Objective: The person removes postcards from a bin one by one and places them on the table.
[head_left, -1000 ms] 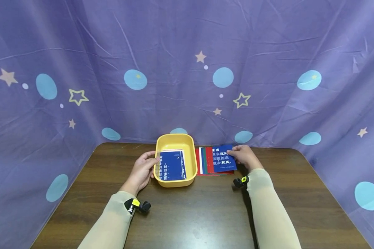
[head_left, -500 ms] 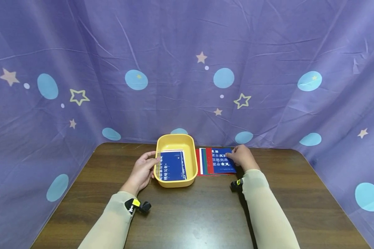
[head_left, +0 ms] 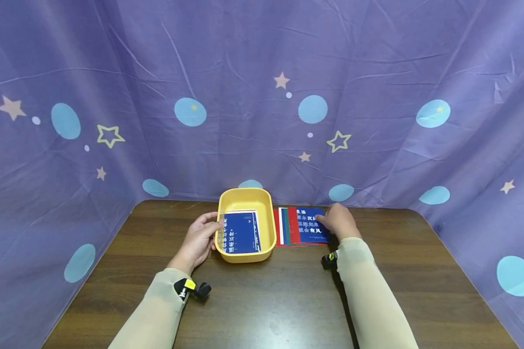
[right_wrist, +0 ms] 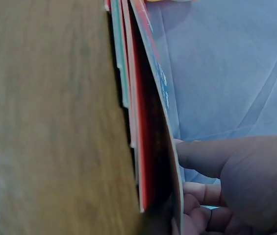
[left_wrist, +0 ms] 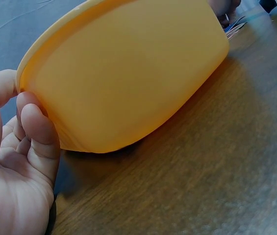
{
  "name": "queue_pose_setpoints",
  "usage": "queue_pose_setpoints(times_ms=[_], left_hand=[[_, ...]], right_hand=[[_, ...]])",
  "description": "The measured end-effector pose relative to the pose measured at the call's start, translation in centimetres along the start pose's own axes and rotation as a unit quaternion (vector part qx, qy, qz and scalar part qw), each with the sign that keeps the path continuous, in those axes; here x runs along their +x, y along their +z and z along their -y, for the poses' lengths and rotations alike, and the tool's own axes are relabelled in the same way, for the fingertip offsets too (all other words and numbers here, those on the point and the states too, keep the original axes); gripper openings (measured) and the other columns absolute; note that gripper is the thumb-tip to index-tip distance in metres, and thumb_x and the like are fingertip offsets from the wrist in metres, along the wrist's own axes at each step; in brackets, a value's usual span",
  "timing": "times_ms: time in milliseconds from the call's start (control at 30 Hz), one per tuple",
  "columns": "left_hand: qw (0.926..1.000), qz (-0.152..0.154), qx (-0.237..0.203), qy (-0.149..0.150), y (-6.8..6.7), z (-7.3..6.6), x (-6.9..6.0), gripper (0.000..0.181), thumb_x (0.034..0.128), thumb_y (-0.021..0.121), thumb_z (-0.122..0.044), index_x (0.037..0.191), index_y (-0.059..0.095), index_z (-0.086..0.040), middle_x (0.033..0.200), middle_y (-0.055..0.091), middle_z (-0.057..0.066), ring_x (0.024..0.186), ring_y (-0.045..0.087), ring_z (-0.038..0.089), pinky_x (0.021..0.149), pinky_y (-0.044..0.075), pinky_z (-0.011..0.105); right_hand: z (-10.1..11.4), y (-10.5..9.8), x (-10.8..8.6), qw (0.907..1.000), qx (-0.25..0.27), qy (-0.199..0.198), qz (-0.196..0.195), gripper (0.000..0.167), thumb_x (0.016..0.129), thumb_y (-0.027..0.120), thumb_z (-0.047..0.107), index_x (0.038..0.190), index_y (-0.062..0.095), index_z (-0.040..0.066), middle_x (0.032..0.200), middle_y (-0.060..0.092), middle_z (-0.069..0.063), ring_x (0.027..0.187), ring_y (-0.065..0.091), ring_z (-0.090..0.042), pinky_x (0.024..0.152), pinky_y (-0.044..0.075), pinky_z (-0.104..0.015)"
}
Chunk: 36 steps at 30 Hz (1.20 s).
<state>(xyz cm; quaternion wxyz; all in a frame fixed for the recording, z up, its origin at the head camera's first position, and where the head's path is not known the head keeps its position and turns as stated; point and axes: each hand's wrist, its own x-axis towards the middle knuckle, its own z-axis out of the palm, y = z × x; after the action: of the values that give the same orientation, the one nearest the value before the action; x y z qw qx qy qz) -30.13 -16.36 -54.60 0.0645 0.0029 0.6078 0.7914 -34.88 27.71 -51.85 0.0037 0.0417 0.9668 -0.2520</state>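
My left hand [head_left: 199, 241] grips the left rim of a yellow plastic tub [head_left: 266, 249], thumb over the rim and fingers against the outer wall, as the left wrist view shows. Inside the tub lies a small stack of cards, topped by a blue card [head_left: 244, 232] with white Chinese characters. To the tub's right, my right hand [head_left: 341, 221] pinches the right edge of another blue card [head_left: 307, 225] with white characters. The right wrist view has its thumb on the upper face and fingertips at the edge; this card [right_wrist: 158, 78] tilts up off the cards beneath.
Overlapping red, white and green cards [head_left: 284, 227] lie fanned under the held card, close to the tub's right wall. The brown wooden table [head_left: 262, 300] ends at the back against a purple curtain [head_left: 244, 135] with stars and dots.
My right hand has shifted slightly left and turned, and the blue card it holds has come down a little toward the fanned cards. My left hand and the tub stay put.
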Motion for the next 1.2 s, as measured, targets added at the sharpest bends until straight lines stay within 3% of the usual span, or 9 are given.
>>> queue_pose_setpoints(times_ms=[133, 267, 467, 600, 800, 967, 1200], left_hand=[[1.0, 0.001, 0.002, 0.002, -0.1, 0.1, 0.0, 0.054, 0.113, 0.064, -0.006, 0.16, 0.041, 0.004, 0.096, 0.08, 0.001, 0.056, 0.062, 0.007, 0.041, 0.046, 0.017], [1.0, 0.001, 0.007, 0.003, -0.2, 0.1, 0.1, 0.053, 0.1132, 0.064, -0.006, 0.16, 0.041, 0.004, 0.097, 0.08, 0.002, 0.056, 0.061, 0.007, 0.042, 0.045, 0.017], [0.9999, 0.004, 0.01, 0.003, -0.1, -0.1, 0.0, 0.052, 0.1136, 0.063, -0.006, 0.16, 0.041, 0.004, 0.097, 0.08, 0.001, 0.056, 0.061, 0.007, 0.042, 0.045, 0.017], [1.0, 0.0, 0.007, 0.0, -0.1, 0.0, 0.0, 0.052, 0.1133, 0.064, -0.006, 0.16, 0.043, 0.003, 0.096, 0.08, 0.001, 0.055, 0.06, 0.007, 0.042, 0.045, 0.017], [1.0, 0.001, 0.004, 0.004, 0.0, 0.1, 0.1, 0.053, 0.1123, 0.065, -0.006, 0.16, 0.043, 0.003, 0.097, 0.08, 0.002, 0.056, 0.062, 0.007, 0.042, 0.046, 0.017], [1.0, 0.0, -0.001, 0.005, 0.2, 0.2, 0.1, 0.054, 0.1116, 0.066, -0.005, 0.16, 0.043, 0.004, 0.096, 0.08, 0.003, 0.057, 0.063, 0.008, 0.042, 0.045, 0.018], [1.0, -0.003, 0.004, 0.006, -0.1, 0.1, 0.0, 0.053, 0.112, 0.065, -0.005, 0.159, 0.043, 0.004, 0.097, 0.08, 0.002, 0.058, 0.063, 0.008, 0.042, 0.045, 0.017]], right_hand=[[-0.2, -0.1, 0.0, 0.9996, 0.024, 0.005, 0.015, 0.053, 0.103, 0.081, 0.046, 0.069, 0.059, 0.013, 0.066, 0.06, 0.0, 0.065, 0.065, -0.019, 0.066, 0.056, -0.034], [0.8, -0.6, -0.7, 0.9981, 0.048, 0.025, 0.028, 0.045, 0.106, 0.079, 0.039, 0.075, 0.06, 0.012, 0.074, 0.061, -0.001, 0.063, 0.068, -0.016, 0.061, 0.059, -0.03], [1.5, -1.0, -0.9, 0.9987, 0.048, -0.011, 0.008, 0.046, 0.108, 0.076, 0.037, 0.073, 0.054, 0.015, 0.071, 0.054, 0.002, 0.071, 0.056, -0.018, 0.069, 0.048, -0.032], [2.8, -1.7, -1.2, 0.9965, 0.073, -0.037, 0.016, 0.043, 0.11, 0.075, 0.036, 0.077, 0.055, 0.015, 0.071, 0.05, 0.003, 0.072, 0.051, -0.019, 0.067, 0.043, -0.033], [5.8, -2.4, -2.0, 0.991, 0.101, -0.084, 0.026, 0.03, 0.108, 0.077, 0.034, 0.092, 0.071, 0.01, 0.082, 0.065, 0.0, 0.074, 0.058, -0.016, 0.068, 0.05, -0.03], [9.1, -2.8, -3.2, 0.985, 0.13, -0.106, 0.044, 0.028, 0.106, 0.079, 0.036, 0.098, 0.074, 0.01, 0.084, 0.069, -0.002, 0.074, 0.063, -0.018, 0.068, 0.055, -0.031], [15.3, -3.1, -3.9, 0.9792, 0.109, -0.152, 0.079, 0.026, 0.106, 0.081, 0.037, 0.102, 0.076, 0.012, 0.092, 0.071, -0.004, 0.08, 0.064, -0.02, 0.071, 0.056, -0.032]])
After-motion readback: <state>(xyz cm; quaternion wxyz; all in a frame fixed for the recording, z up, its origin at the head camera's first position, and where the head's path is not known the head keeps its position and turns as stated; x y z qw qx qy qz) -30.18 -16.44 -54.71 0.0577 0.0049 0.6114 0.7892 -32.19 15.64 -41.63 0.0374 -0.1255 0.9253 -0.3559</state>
